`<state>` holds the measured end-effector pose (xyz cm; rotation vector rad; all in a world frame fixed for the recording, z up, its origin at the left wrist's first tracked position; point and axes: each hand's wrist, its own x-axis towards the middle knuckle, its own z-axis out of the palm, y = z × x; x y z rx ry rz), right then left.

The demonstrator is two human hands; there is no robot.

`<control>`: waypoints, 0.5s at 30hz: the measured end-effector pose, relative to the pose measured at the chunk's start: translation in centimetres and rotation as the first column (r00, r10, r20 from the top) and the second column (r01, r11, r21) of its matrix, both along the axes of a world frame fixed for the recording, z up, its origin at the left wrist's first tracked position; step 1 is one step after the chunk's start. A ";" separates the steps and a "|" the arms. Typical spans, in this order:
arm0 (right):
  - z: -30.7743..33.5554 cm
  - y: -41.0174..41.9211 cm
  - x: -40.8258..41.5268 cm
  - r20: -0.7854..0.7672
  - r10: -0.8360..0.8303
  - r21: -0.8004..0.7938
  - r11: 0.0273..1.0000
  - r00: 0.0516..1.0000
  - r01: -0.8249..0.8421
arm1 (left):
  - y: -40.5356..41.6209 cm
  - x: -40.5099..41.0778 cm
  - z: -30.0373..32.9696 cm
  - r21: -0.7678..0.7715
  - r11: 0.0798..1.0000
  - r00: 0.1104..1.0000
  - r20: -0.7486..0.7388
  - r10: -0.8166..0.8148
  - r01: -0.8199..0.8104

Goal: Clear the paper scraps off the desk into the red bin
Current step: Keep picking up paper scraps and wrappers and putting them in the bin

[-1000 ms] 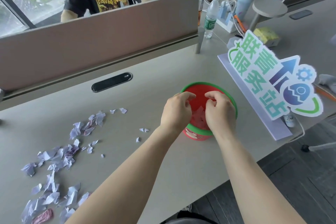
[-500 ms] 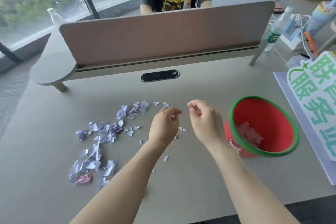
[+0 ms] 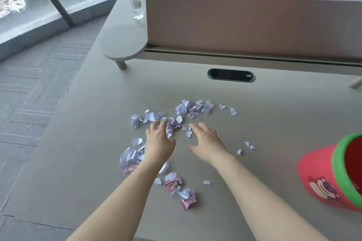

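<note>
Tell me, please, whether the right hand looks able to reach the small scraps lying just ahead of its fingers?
Probably yes: the right hand hovers open, and the small scraps lie on bare desk with nothing between.

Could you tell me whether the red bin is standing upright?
Upright: the red bin stands on the desk, its green-rimmed mouth facing up.

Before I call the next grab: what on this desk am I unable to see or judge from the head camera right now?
- Red bin: cut off by the right edge, so its contents cannot be seen.
- Paper scraps: some lie hidden beneath the left hand and its forearm.
- Whether the left fingertips actually touch the scraps: cannot tell.
- Print on the pink scraps: too small to read.
- Right hand: its underside is hidden.
</note>
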<state>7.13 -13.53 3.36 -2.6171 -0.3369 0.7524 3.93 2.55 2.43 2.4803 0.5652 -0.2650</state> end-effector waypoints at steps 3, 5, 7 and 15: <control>-1.0 2.7 0.8 -0.022 0.040 -0.048 0.998 0.999 -0.041 | 2.5 0.5 -0.9 0.027 1.000 0.999 -0.042 0.012 -0.011; -1.6 4.1 1.4 -0.001 0.072 -0.090 0.993 0.997 -0.072 | 3.7 0.9 -1.3 0.055 0.998 0.998 -0.068 -0.010 0.014; -2.4 5.6 2.2 0.025 0.097 -0.123 0.988 0.995 -0.093 | 5.0 1.5 -1.7 0.094 0.994 0.994 -0.093 -0.054 0.063; -4.6 9.1 4.9 0.059 0.170 -0.212 0.965 0.984 -0.154 | 8.2 3.6 -3.8 0.098 0.970 0.960 -0.197 -0.199 0.221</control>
